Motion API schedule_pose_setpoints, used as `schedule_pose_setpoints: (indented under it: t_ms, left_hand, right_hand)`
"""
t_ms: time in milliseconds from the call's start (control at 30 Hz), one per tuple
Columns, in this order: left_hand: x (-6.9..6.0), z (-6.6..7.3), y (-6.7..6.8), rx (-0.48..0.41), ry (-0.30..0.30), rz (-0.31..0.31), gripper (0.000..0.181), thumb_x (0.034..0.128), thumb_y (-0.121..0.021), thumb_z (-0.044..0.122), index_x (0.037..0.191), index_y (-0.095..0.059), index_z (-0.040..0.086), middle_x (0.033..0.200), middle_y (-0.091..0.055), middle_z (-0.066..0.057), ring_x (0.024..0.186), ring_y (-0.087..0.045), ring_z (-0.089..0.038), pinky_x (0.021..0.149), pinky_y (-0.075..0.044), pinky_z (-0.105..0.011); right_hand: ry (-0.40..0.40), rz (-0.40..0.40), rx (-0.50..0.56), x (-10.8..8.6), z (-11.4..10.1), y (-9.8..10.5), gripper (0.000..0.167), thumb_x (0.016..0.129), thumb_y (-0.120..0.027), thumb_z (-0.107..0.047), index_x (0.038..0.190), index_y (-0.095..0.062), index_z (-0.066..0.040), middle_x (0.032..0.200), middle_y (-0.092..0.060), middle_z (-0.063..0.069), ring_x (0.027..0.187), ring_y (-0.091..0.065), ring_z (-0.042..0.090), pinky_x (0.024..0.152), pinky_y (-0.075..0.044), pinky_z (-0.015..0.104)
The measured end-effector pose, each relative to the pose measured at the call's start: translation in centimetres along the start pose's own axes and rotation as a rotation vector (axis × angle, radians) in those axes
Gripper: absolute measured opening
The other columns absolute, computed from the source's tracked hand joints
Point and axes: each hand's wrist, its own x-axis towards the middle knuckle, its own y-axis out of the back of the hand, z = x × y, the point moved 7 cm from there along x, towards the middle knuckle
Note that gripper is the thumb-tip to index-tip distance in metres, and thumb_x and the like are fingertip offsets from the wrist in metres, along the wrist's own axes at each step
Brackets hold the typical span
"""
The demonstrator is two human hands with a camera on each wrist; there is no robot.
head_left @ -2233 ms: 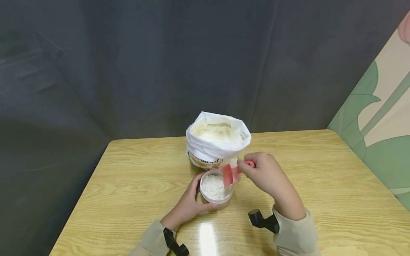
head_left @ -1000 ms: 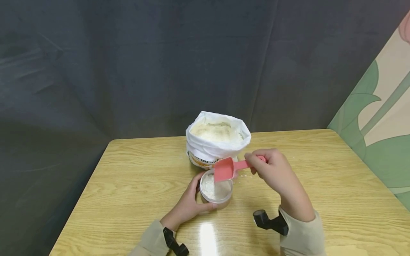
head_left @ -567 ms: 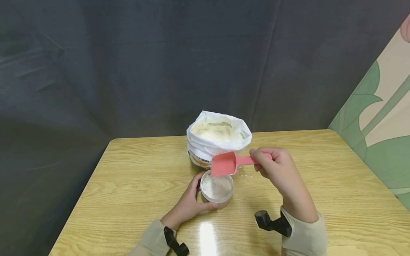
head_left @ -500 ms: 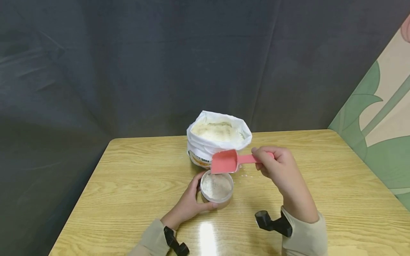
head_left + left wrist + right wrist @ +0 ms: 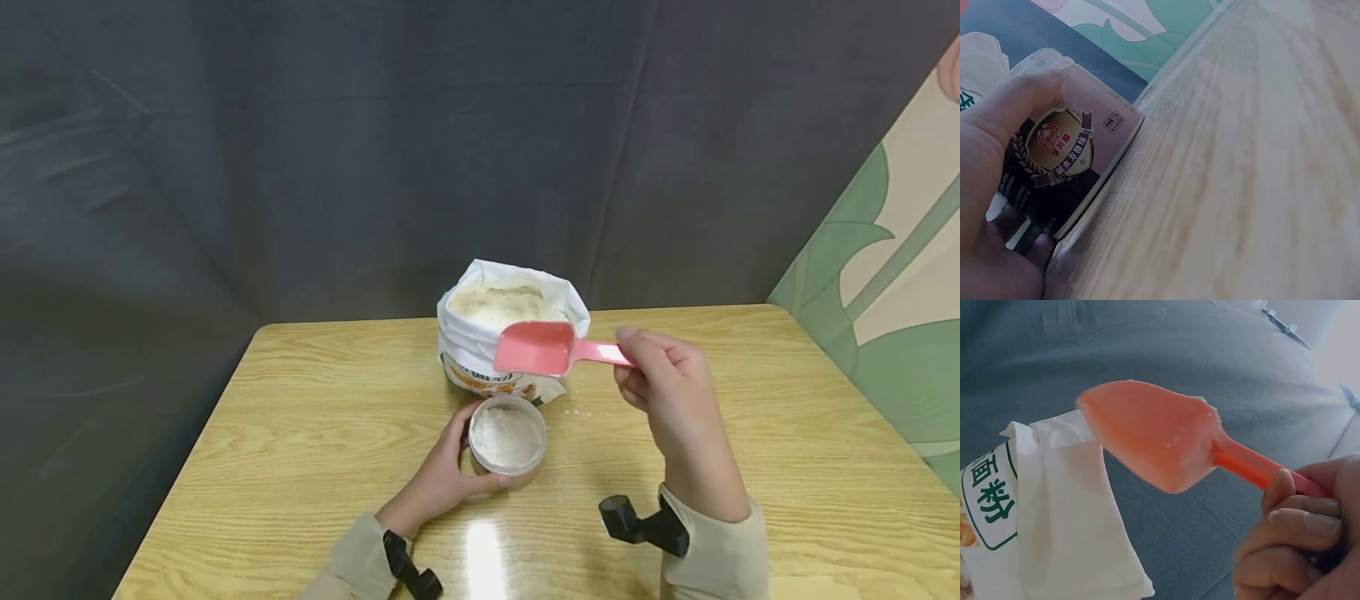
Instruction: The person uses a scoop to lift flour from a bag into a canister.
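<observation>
A pink scoop (image 5: 534,348) is held by its handle in my right hand (image 5: 671,387), raised in front of the flour bag's mouth in the head view. In the right wrist view the scoop (image 5: 1154,431) shows a dusting of white on its outside. My left hand (image 5: 442,479) grips a round plastic tub (image 5: 517,473) from the left, thumb in front. White flour (image 5: 507,435) lies inside the tub. The tub's label (image 5: 1060,147) faces the left wrist camera. Behind the tub stands the open white flour bag (image 5: 480,342), its rim folded down, with flour inside.
The wooden table (image 5: 322,417) carries a few white specks (image 5: 577,412) right of the tub. Behind it hangs a dark cloth (image 5: 420,150). A wall with painted leaves (image 5: 900,358) stands at the right.
My right hand has lifted the scoop up and away from the tub, from tilted over it to level before the bag. More of the tub's flour shows. My left hand stays put.
</observation>
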Motion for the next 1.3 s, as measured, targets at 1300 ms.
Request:
schedule_pose_setpoints:
  t_ms: [1300]
  left_hand:
    - [1.1, -0.6, -1.3, -0.003, 0.003, -0.001, 0.104, 0.0727, -0.093, 0.026, 0.156, -0.031, 0.027, 0.155, -0.038, -0.001, 0.139, -0.041, -0.021, 0.118, -0.032, -0.045]
  right_hand:
    - [-0.012, 0.054, -0.595, 4.2, 0.5, 0.5, 0.049, 0.103, -0.055, -0.036, 0.068, -0.061, -0.002, 0.053, -0.044, 0.002, 0.047, -0.037, 0.019, 0.040, -0.027, 0.029]
